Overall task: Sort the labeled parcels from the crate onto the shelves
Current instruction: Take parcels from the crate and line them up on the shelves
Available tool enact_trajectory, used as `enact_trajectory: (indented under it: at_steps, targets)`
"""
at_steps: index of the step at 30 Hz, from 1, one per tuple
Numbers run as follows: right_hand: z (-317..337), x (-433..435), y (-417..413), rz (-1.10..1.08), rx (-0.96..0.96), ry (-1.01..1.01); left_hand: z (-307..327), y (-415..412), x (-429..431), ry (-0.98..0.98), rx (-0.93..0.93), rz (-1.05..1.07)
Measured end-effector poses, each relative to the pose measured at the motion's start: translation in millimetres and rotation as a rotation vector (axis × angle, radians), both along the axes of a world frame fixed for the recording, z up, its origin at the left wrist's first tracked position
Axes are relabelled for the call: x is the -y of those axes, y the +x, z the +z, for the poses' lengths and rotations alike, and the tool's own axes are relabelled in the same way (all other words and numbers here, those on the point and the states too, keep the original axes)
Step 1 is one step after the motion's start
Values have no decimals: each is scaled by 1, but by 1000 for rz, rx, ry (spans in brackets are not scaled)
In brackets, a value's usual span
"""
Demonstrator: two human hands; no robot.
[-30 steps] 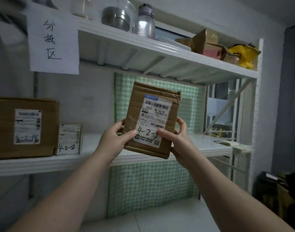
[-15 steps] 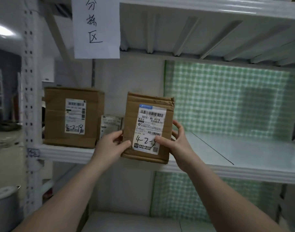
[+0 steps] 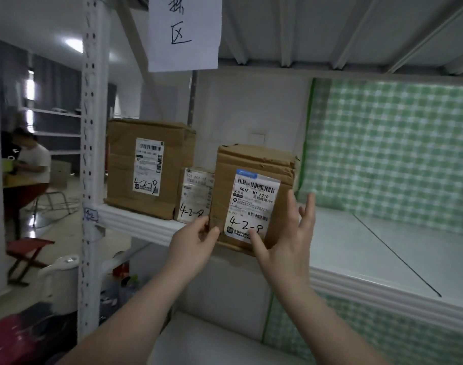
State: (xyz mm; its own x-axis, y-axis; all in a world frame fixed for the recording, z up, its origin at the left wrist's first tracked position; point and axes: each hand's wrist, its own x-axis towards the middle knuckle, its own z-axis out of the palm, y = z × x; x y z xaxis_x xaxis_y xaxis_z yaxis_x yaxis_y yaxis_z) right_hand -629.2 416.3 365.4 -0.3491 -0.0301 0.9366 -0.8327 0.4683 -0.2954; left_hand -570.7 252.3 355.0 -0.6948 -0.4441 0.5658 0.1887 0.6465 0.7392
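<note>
White metal shelf (image 3: 356, 248), mostly bare on the right, with green checked cloth (image 3: 396, 154) hung along the back and a handwritten paper sign (image 3: 184, 32) dangling from the tier above. A holed post (image 3: 92, 154) stood at the left end. Past it the room opened out: a person (image 3: 31, 162) sat at a table, and a red stool (image 3: 27, 246) stood on the floor.

The parcel (image 3: 254, 196) marked 4-2-8 stood upright at the shelf's front edge, hard up against a small parcel (image 3: 195, 196) also marked 4-2-8, with a big box (image 3: 149, 167) marked 4-2-19 further left. Couldn't tell if its full weight was down.

The left hand (image 3: 193, 251) pinched the parcel's lower left corner, thumb on the front. The right hand (image 3: 288, 248) was loose: thumb on the label, fingers (image 3: 308, 212) straight and spread by the right side, not curled around anything.
</note>
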Motion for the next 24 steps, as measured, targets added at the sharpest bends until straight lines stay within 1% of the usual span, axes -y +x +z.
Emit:
enact_trajectory:
  at_steps: [2, 3, 4, 8, 12, 18, 24]
  targets:
    - [-4, 6, -1, -72, -154, 91, 2, -6, 2, -50, 22, 29]
    - [-5, 10, -2, -97, -185, 129, 3, -8, 4, -70, 24, 44]
    - [-5, 13, -4, -111, -174, 149, 5, -11, 5, -89, 19, 50]
    - [-6, 24, -13, -146, 19, 118, 5, -15, 19, -167, 27, 82]
    - [-7, 36, -23, -195, 117, 106, -2, -15, 41, -226, 58, 78]
    - [-9, 47, -30, -204, 184, 62, -6, -19, 56, -303, 37, 17]
    - [-9, 49, -31, -189, 241, 97, -11, -20, 58, -407, 13, 21]
